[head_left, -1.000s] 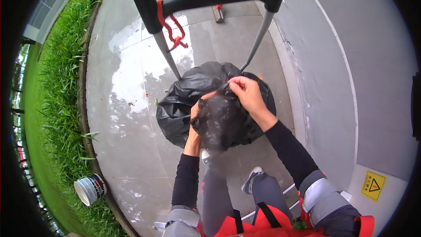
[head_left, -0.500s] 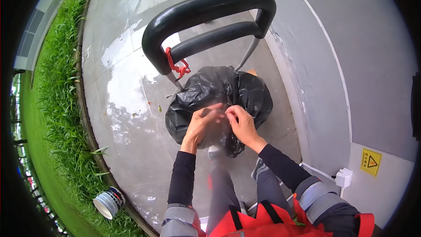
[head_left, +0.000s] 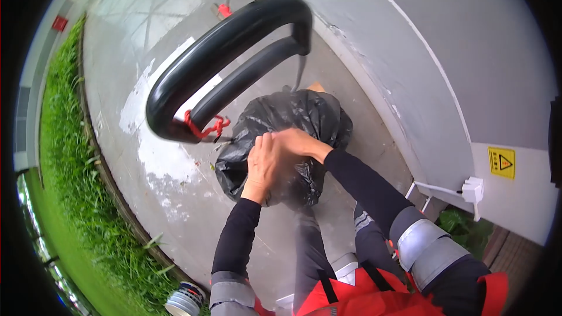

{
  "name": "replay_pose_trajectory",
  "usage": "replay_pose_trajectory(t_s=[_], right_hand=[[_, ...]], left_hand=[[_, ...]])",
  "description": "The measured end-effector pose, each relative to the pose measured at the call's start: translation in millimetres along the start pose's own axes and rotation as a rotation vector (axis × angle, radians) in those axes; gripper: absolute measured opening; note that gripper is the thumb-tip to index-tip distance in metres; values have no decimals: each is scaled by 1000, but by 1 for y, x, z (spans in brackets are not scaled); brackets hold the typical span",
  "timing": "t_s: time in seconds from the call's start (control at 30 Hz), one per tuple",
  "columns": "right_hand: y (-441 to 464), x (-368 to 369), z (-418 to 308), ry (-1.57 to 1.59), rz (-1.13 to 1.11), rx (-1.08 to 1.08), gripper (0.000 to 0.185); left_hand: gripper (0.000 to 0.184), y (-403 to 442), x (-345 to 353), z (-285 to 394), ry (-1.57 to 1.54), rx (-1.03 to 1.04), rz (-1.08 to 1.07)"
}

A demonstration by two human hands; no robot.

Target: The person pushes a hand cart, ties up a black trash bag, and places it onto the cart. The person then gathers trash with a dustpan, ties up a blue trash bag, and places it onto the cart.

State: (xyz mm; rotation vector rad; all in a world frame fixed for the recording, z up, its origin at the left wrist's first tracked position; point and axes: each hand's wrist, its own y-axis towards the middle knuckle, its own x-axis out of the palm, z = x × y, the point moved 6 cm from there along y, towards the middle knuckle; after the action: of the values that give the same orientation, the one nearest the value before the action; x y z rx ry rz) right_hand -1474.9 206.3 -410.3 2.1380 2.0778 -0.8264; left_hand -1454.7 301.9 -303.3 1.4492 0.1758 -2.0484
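The bag [head_left: 313, 114] under the hands [head_left: 264, 161] is thin, crinkled plastic with a glossy sheen. Beyond them, the handle [head_left: 228, 47] has a smooth, rubbery-looking cover, softly shiny, and the cord [head_left: 199, 127] on it is matt, twisted fibre. Left of the hands, the floor [head_left: 155, 169] is smooth with mirror-like patches; to their right, the wall [head_left: 421, 52] looks painted, mostly smooth and matt. Nearer than the hands, the sleeves [head_left: 236, 237] are matt cloth, their bands [head_left: 418, 244] silvery.

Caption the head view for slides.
Left hand and right hand close together over a black bag, near a handle tied with red cord.
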Motion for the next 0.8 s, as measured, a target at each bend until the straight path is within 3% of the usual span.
replay_pose_trajectory(t_s=[0.1, 0.13, 0.23, 0.33, 0.37, 0.47, 0.53, 0.57, 0.6, 0.63, 0.67, 0.7, 0.73, 0.77, 0.8], right_hand=[[-1, 2, -4, 390, -123, 135, 24], [-6, 0, -12, 632, -76, 184, 22], [-11, 2, 11, 909, 102, 287, 26], [-13, 4, 26, 612, 375, 329, 21], [-16, -2, 33, 586, 544, 453, 19], [-21, 5, 93, 821, 874, 693, 19], [-38, -16, 85, 633, 962, 373, 21], [-53, -32, 71, 492, 882, 306, 27], [-71, -51, 58, 416, 868, 213, 34], [-92, -63, 51, 467, 858, 128, 33], [-117, -74, 46, 509, 853, 39, 32], [-144, -83, 48, 446, 733, 17, 33], [-179, -91, 51, 383, 614, -5, 34], [-221, -94, 64, 487, 540, 58, 28], [-269, -89, 80, 596, 464, 115, 22]], left_hand=[[25, -2, 18, -10, 76, 21, -24], [20, -3, 18, -11, 85, 8, 13], [16, -10, 17, -7, 33, 51, -31], [14, -28, 27, -5, 12, 107, -61], [11, -37, 36, -5, 15, 90, -134], [7, -75, 48, -1, -8, 50, -256], [24, -95, 47, -9, 0, -50, -238], [45, -103, 38, -8, 16, -113, -295], [61, -114, 27, -7, 40, -302, -343], [70, -121, 11, 0, 4, -354, -259], [69, -146, -2, -4, -87, -376, -116], [61, -182, -6, -21, -92, -687, -176], [49, -224, -7, -36, -150, -829, -110], [40, -314, 26, -109, -179, -751, 1], [39, -369, 35, -130, -498, -1143, -165]])
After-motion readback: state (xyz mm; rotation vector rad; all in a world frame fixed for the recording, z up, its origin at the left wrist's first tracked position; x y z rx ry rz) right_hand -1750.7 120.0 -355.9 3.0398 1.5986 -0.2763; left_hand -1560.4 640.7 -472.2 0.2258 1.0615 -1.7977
